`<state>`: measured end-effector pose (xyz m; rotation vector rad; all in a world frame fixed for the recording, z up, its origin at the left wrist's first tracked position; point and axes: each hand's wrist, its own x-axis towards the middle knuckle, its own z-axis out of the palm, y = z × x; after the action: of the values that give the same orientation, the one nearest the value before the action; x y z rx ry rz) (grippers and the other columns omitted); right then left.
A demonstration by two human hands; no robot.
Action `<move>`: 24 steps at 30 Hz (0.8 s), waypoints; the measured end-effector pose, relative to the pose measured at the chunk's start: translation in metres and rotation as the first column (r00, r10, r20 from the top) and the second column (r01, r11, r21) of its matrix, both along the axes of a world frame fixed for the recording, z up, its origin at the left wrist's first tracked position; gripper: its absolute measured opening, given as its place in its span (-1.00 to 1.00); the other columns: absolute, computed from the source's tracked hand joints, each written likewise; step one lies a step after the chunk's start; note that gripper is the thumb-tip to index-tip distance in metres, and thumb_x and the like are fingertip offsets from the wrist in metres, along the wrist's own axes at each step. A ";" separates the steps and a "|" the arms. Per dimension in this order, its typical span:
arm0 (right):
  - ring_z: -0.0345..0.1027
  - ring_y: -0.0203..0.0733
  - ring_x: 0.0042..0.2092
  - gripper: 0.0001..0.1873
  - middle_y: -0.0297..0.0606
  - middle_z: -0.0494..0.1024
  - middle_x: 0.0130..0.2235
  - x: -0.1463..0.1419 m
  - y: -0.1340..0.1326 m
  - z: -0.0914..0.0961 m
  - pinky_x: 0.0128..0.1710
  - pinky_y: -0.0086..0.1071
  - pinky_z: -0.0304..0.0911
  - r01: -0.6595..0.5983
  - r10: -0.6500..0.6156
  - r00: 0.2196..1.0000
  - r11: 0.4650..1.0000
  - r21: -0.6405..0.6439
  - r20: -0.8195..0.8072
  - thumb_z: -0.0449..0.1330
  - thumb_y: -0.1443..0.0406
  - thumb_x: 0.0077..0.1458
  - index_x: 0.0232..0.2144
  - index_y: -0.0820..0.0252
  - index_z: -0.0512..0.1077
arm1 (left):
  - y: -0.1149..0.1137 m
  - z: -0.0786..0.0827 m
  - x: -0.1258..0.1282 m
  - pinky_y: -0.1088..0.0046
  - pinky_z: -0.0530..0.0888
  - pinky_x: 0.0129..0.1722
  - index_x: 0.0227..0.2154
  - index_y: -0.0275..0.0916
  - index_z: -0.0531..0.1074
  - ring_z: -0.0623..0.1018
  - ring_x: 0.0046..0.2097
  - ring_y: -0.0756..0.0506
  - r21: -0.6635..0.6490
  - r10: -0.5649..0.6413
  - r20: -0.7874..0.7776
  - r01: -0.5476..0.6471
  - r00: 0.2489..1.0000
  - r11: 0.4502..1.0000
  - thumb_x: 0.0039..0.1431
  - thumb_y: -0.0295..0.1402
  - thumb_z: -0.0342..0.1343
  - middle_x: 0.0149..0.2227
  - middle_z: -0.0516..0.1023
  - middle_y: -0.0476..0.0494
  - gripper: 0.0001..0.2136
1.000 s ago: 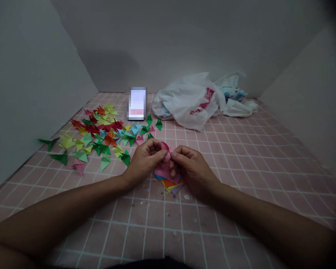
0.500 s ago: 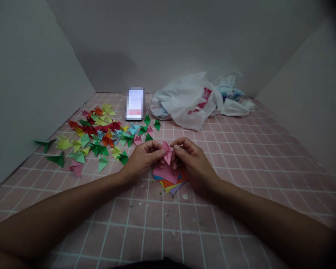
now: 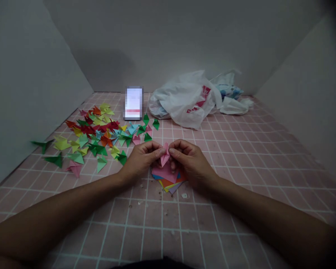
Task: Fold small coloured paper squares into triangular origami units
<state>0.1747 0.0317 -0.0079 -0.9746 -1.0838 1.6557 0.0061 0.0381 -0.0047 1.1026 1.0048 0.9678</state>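
My left hand (image 3: 141, 158) and my right hand (image 3: 189, 160) meet over the pink tiled floor, both pinching a small folded pink paper piece (image 3: 165, 154) between thumbs and forefingers. The piece stands as a narrow point-down fold between my fingertips. Directly under my hands lies a small stack of coloured paper squares (image 3: 168, 177), pink on top with orange, yellow and blue edges showing.
Several folded paper pieces (image 3: 98, 132) in green, red, yellow, blue and pink are scattered at the left. A phone (image 3: 133, 103) stands against the back wall. White plastic bags (image 3: 189, 99) lie at the back right. Grey walls close in on three sides.
The curled pink paper has been pressed into a flat pointed fold between my fingertips. My hands stayed in place over the stack.
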 end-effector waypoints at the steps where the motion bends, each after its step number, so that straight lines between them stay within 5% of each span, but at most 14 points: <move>1: 0.28 -0.39 -0.60 -0.76 -0.48 0.45 -0.59 0.000 0.000 0.000 -0.56 -0.50 0.19 -0.001 0.001 1.000 1.000 0.010 0.004 0.36 0.19 0.03 -0.41 0.16 0.38 | 0.000 -0.001 0.000 0.53 0.34 -0.46 -0.46 -0.27 0.44 0.41 -0.50 0.06 -0.001 0.001 -0.010 -0.001 1.000 1.000 0.05 -0.20 0.32 -0.52 0.46 0.04 -0.75; 24: 0.25 -0.41 -0.63 -0.76 -0.50 0.41 -0.60 0.002 0.003 -0.002 -0.61 -0.51 0.20 -0.024 0.024 1.000 0.999 0.028 -0.013 0.36 0.20 0.02 -0.43 0.17 0.38 | 0.000 -0.003 -0.003 0.52 0.32 -0.44 -0.46 -0.27 0.45 0.37 -0.47 0.05 0.035 -0.018 -0.080 0.021 0.997 0.999 0.11 -0.18 0.25 -0.52 0.43 0.03 -0.75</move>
<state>0.1764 0.0349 -0.0095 -0.9353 -1.1108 1.6599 0.0028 0.0383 -0.0080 1.1867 1.0434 0.9355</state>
